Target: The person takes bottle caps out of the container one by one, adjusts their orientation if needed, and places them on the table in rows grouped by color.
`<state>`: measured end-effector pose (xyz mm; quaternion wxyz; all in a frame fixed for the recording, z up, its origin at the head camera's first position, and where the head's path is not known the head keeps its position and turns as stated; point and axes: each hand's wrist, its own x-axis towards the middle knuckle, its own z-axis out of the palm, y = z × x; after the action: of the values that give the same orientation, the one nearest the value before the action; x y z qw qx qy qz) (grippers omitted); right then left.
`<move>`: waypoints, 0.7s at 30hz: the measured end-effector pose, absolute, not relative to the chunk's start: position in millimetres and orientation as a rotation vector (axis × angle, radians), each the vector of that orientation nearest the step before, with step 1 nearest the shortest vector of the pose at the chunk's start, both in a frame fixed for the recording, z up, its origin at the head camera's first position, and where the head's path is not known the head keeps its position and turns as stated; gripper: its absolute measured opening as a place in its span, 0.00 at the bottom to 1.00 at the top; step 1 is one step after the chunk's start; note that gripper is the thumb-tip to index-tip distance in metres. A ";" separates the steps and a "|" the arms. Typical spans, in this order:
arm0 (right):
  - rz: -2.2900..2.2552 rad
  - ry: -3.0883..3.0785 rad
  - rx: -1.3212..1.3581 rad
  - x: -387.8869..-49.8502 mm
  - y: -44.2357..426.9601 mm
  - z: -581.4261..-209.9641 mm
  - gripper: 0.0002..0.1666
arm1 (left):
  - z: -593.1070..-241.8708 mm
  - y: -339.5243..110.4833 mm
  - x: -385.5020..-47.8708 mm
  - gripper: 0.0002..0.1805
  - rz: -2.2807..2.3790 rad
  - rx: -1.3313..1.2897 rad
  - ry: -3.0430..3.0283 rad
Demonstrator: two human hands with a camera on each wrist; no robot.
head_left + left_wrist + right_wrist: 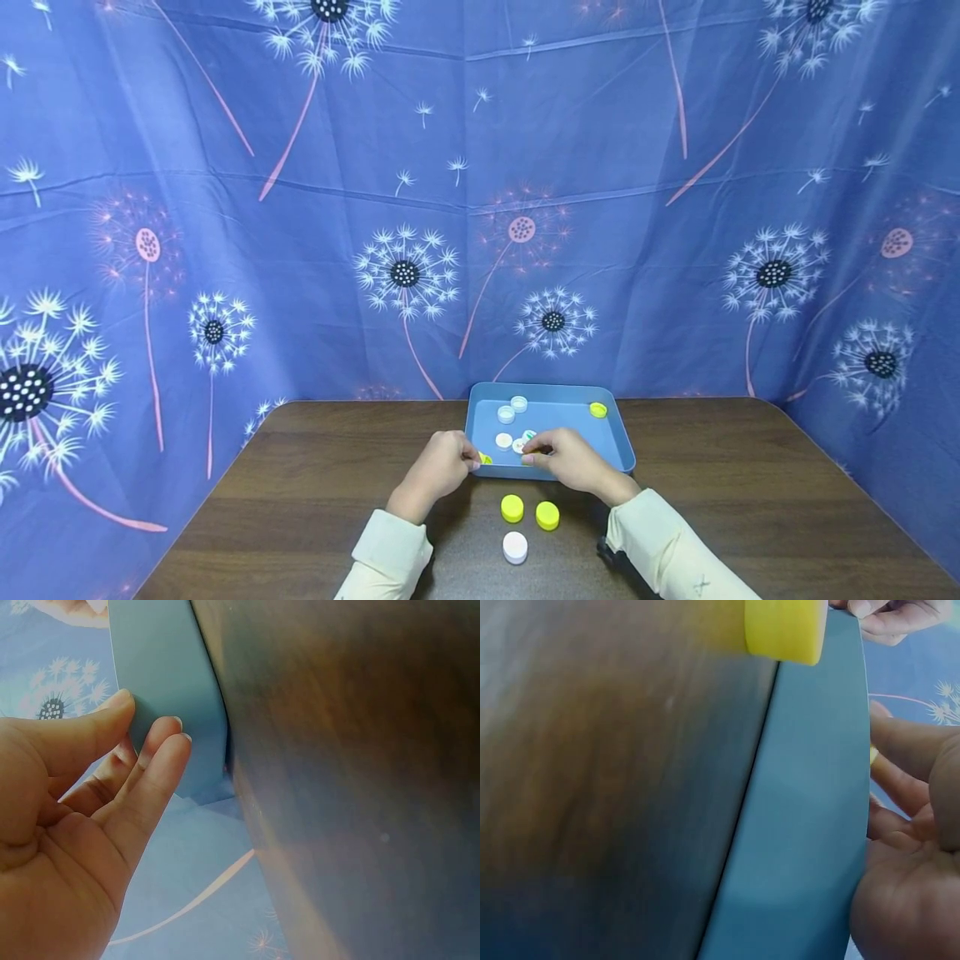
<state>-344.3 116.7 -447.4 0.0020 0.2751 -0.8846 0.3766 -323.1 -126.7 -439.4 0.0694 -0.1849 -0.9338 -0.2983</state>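
Note:
A shallow blue tray [551,472] stands at the far edge of the table. My left hand [441,462] grips its front left corner, thumb at the rim and fingertips against the outer wall in the left wrist view. Close to those fingers, a yellow cap [486,458] leans inside the corner. My right hand [573,460] reaches over the front wall; its thumb and fingers pinch a yellow cap, of which only a sliver [873,755] shows in the right wrist view. Just left of these fingertips lie white caps [503,441], one with a green mark [529,435].
Two pale caps [506,414] lie at the tray's back left, and a yellow cap [597,410] at its back right. On the table before the tray are two yellow caps [512,508] and a white cap [515,547]. A patterned blue cloth [637,333] hangs behind.

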 end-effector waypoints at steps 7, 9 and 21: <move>1.201 -2.679 0.881 -336.2 125.3 -446.6 0.11 | -442.0 -126.5 -323.6 0.05 -0.878 -0.566 -2.814; 1.200 -2.657 0.897 -333.6 127.7 -445.5 0.11 | -441.8 -126.7 -323.8 0.05 -0.870 -0.576 -2.806; 1.197 -2.673 0.924 -312.7 144.2 -436.5 0.13 | -440.3 -127.5 -324.7 0.05 -0.840 -0.602 -2.789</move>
<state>-312.7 144.2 -436.5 0.0351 0.3006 -0.8699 0.3895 -324.7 -127.5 -440.3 0.0835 -0.2018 -0.9344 -0.2813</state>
